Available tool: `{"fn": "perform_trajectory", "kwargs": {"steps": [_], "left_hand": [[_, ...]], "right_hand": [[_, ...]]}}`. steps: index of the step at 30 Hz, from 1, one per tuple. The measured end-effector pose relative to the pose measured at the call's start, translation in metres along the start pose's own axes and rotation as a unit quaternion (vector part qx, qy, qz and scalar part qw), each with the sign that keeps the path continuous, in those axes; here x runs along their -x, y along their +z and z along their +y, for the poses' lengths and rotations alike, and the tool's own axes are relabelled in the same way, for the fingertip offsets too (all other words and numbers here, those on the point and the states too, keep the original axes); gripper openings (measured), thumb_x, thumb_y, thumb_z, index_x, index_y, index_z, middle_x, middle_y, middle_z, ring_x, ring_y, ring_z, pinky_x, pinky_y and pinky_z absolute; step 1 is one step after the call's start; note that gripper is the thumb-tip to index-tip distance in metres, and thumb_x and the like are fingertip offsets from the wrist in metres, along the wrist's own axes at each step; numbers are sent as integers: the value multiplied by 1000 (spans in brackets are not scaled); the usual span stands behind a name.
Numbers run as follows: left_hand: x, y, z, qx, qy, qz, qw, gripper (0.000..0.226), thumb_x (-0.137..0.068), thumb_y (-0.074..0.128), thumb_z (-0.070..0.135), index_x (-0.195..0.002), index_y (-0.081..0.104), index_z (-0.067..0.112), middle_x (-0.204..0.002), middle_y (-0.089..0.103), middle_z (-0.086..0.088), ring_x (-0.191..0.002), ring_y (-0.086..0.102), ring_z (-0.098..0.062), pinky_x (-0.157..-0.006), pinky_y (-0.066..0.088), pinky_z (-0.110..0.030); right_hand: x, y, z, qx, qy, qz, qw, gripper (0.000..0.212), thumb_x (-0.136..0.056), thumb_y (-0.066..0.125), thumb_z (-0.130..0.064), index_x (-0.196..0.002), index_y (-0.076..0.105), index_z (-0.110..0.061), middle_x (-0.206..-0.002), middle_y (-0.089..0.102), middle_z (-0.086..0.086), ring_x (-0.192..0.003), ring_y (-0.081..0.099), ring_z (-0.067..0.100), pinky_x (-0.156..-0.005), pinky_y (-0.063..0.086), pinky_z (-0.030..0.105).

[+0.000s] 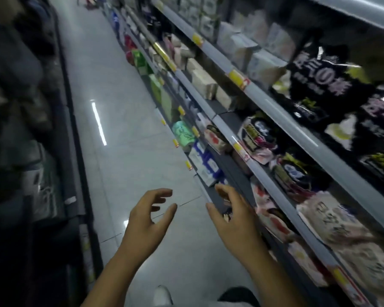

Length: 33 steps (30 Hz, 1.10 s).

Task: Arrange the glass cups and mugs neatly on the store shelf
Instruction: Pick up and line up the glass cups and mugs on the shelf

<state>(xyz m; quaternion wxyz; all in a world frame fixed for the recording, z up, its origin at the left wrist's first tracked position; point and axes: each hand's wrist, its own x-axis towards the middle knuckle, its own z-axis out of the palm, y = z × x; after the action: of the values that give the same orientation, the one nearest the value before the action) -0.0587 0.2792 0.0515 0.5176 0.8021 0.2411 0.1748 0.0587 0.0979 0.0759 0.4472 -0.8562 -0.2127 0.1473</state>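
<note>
Reaching forward in a shop aisle, both bare hands are out in front of the person. The left hand [146, 216] hangs over the pale tiled floor [124, 107], fingers spread and loosely bent, holding nothing. The right hand [233, 218] is at the front edge of a low tier of the store shelf [319, 149], fingers loosely curled with the thumb out, also holding nothing. Whether it touches that edge cannot be told.

The whole view is blurred. The store shelf runs along the right side of the aisle in several grey tiers with yellow price tags [236, 76] on the front edges. Black packets [315, 85] with pale lettering sit on an upper tier at the right. Beige boxes [203, 80] sit farther along the tier below, and pale printed bags [328, 220] lie on the same tier near the right hand. A green pack [183, 134] and blue-and-white boxes [206, 165] sit on the lower tiers. The glass cups and mugs cannot be made out among these goods.

Dark shelving [20, 107] lines the left side of the aisle. A white shoe [162, 295] shows on the floor at the bottom edge.
</note>
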Motion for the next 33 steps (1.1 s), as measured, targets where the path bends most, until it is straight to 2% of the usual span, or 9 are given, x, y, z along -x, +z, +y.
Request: {"fn": "perform_trajectory", "kwargs": {"steps": [5, 11, 15, 22, 28, 33], "left_hand": [[-70, -49, -42, 2, -49, 27, 998, 28, -93, 70, 31, -119, 62, 38, -121, 63, 26, -113, 61, 0, -92, 51, -23], [-170, -97, -100, 13, -115, 79, 990, 28, -93, 70, 32, -118, 62, 40, -120, 63, 27, -111, 61, 2, -93, 50, -25], [-258, -152, -104, -5, -146, 140, 979, 27, -92, 71, 29, -117, 64, 37, -118, 65, 23, -111, 60, 3, -92, 49, -21], [-389, -212, -108, 20, -175, 235, 956, 23, -92, 72, 27, -111, 66, 40, -115, 66, 27, -109, 62, 3, -91, 47, -20], [-510, -245, -159, 46, -185, 186, 964, 25, -92, 73, 25, -110, 66, 40, -117, 66, 26, -109, 63, 0, -94, 53, -30], [-649, -309, -199, 33, -138, 97, 985, 23, -92, 73, 28, -111, 66, 39, -114, 65, 27, -109, 61, 2, -95, 51, -26]], "right_hand": [[-84, 62, -49, 13, -45, -54, 997, 45, -93, 68, -41, -135, 49, -41, -136, 54, -16, -128, 50, 1, -109, 47, 33], [-223, 140, -87, 18, -106, -146, 983, 45, -95, 65, -41, -137, 49, -35, -135, 53, -18, -127, 49, -1, -109, 43, 24], [-343, 186, -128, 21, -141, -211, 967, 45, -95, 64, -42, -136, 50, -32, -134, 52, -17, -123, 50, -1, -106, 45, 27], [-510, 248, -187, 42, -162, -258, 952, 44, -96, 65, -39, -136, 52, -30, -134, 55, -13, -121, 53, 3, -104, 47, 29], [-610, 312, -202, 83, -120, -258, 955, 45, -94, 67, -39, -135, 51, -30, -134, 54, -15, -122, 52, 3, -104, 47, 29], [-698, 361, -235, 102, -86, -203, 970, 47, -96, 64, -39, -139, 47, -32, -136, 50, -17, -121, 47, -1, -99, 41, 21]]}}
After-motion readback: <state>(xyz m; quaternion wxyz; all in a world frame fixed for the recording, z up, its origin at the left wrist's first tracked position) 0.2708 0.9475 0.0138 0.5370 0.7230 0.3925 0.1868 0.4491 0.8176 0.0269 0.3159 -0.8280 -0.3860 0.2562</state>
